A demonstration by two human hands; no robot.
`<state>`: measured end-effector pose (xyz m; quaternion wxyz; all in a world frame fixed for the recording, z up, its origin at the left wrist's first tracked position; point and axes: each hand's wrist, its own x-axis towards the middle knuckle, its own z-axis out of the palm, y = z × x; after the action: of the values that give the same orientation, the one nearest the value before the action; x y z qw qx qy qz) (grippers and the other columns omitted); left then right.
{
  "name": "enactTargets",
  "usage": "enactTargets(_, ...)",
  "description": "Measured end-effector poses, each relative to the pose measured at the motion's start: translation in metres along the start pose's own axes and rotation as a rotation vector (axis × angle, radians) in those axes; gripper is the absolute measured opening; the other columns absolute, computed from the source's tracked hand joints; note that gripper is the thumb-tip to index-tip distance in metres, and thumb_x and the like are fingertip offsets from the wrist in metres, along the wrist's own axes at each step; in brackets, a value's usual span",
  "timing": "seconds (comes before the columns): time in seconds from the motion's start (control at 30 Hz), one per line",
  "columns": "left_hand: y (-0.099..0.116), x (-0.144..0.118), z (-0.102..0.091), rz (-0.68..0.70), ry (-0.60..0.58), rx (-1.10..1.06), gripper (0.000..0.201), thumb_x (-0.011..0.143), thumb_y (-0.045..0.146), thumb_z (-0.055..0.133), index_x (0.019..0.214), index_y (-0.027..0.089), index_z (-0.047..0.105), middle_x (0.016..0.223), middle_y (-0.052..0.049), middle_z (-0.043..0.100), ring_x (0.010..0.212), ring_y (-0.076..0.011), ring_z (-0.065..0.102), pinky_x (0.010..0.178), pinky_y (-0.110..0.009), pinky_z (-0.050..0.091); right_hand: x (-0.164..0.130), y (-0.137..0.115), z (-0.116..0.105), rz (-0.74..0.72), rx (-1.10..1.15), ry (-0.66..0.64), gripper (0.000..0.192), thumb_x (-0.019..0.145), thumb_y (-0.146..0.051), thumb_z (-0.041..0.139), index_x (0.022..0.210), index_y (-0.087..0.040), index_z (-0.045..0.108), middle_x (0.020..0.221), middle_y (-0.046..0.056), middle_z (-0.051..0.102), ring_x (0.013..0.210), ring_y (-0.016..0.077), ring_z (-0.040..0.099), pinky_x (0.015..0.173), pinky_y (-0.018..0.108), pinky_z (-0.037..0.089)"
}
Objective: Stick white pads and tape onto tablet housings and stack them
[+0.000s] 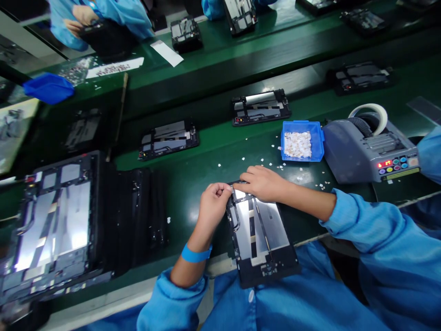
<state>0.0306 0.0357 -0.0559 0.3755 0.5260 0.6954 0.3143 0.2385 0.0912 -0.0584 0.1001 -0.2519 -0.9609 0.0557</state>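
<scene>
An opened tablet housing (272, 225) with silver panels and dark strips lies in front of me, its near end jutting over the bench edge. At its far left corner, my left hand (215, 202) is closed in a pinch; whatever lies between thumb and fingertip is too small to make out. My right hand (262, 184) lies over the far edge of the housing, fingers curled and index finger pointing to the same corner. Its fingertips meet close to the left thumb, and what they hold is hidden. A blue band (196, 253) circles my left wrist.
A blue box (320, 154) of small pale pieces stands beside a grey tape dispenser (351, 151). Loose pieces lie around it. More tablet housings (168, 140) (261, 108) rest farther back; a stack of housings (55, 220) stands left. Co-workers' hands (81, 20) show across the bench.
</scene>
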Motion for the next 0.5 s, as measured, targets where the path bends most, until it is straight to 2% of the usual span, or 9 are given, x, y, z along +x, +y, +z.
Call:
enactTargets(0.27, -0.0001, -0.0018, 0.0034, 0.112, 0.068, 0.119, 0.018, 0.089, 0.033, 0.059, 0.079, 0.021, 0.067, 0.077, -0.002, 0.061, 0.076, -0.0195, 0.056, 0.071, -0.031, 0.043, -0.0004, -0.0006, 0.0014, -0.004, -0.023, 0.035, 0.027, 0.107, -0.022, 0.049, 0.125, -0.024, 0.069, 0.098, 0.008, 0.065, 0.087, 0.0220, 0.043, 0.070, 0.034, 0.023)
enactTargets(0.5, -0.0001, 0.0004, -0.0011, 0.028, -0.001, 0.050, 0.019, 0.088, 0.036, 0.061, 0.083, 0.020, 0.070, 0.081, -0.003, 0.065, 0.075, -0.0189, 0.057, 0.068, -0.030, 0.043, -0.0004, 0.0006, 0.0034, -0.004, -0.017, 0.035, 0.027, 0.107, -0.023, 0.050, 0.126, -0.025, 0.069, 0.099, 0.008, 0.065, 0.087, 0.0218, 0.042, 0.070, 0.034, 0.022)
